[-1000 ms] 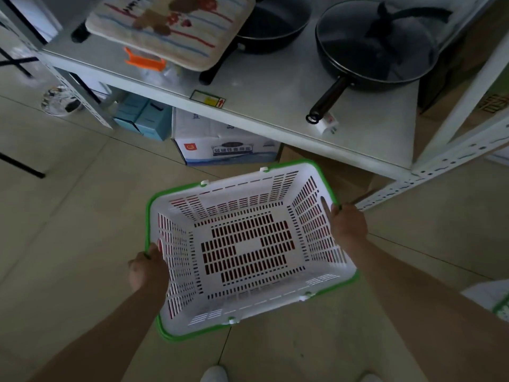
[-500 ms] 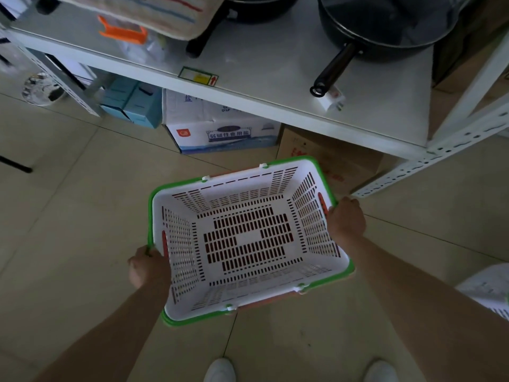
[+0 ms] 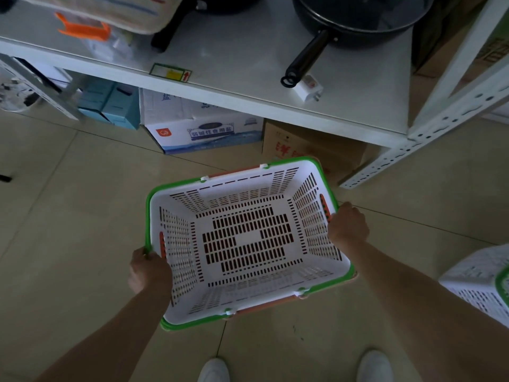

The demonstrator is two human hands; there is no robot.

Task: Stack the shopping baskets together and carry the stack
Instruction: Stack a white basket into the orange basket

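Note:
A white slotted shopping basket (image 3: 248, 244) with a green rim hangs over the floor in front of me, held level. Orange-red plastic shows through its slots and along its edges, so it looks nested in another basket below. My left hand (image 3: 147, 271) grips the left rim. My right hand (image 3: 348, 226) grips the right rim. Another white basket with a green rim (image 3: 479, 282) lies tipped at the right edge of the view.
A white metal shelf (image 3: 248, 73) stands just beyond, with black pans (image 3: 355, 20) and a cloth pad on it. Cardboard boxes (image 3: 203, 128) sit under the shelf. A perforated shelf post (image 3: 429, 139) slants at the right. My white shoes (image 3: 374, 365) show on the tiled floor.
The basket has come lower and closer to me, with both hands still on its sides. The view has tilted down, so my shoes now show and the shelf has slid up.

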